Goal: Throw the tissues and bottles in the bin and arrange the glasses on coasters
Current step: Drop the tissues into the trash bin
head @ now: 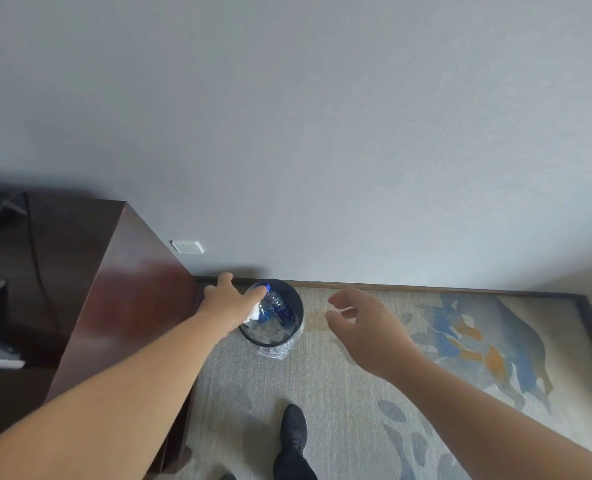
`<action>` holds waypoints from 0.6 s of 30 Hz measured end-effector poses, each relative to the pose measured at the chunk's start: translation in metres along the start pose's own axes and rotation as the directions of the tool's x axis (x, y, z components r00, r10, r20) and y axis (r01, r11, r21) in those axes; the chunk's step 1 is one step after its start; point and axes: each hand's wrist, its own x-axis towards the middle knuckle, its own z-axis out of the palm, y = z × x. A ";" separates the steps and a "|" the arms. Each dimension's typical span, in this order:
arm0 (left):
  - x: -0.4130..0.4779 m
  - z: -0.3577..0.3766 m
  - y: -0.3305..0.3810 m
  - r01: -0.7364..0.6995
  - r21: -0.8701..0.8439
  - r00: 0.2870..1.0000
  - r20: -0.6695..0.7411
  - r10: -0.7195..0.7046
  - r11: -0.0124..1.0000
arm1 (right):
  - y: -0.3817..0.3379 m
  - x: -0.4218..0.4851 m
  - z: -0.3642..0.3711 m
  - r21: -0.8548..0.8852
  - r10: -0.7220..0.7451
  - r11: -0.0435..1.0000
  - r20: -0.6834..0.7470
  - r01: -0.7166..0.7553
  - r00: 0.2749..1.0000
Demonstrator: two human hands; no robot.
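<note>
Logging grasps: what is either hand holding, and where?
Nothing, seemingly: left hand spread over the bin, bottle and tissue below it; right hand open.

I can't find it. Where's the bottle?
In the head view, the bottle is in the bin by the wall, left of centre, beside the left hand.

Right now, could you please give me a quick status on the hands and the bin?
Left hand open over bin. Right hand open, empty. Bottle and tissue at bin mouth. Cabinet close beside bin.
</note>
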 end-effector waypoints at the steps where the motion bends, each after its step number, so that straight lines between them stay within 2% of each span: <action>1: 0.002 0.000 0.001 -0.009 0.036 1.000 -0.024 0.010 0.999 | 0.001 0.003 -0.001 0.003 -0.002 1.000 0.003 0.002 1.000; 4: 0.000 -0.001 0.001 -0.069 0.057 0.996 -0.056 0.072 0.996 | 0.000 0.011 -0.003 -0.004 -0.005 1.000 0.007 0.005 1.000; 13: -0.033 -0.014 -0.009 -0.212 0.240 0.977 0.053 0.205 0.947 | -0.013 0.023 0.003 0.015 -0.075 0.997 0.043 0.075 0.996; 18: -0.060 -0.022 -0.008 -0.235 0.310 0.968 -0.010 0.250 0.921 | -0.025 0.023 0.006 0.046 -0.152 0.988 0.064 0.149 0.986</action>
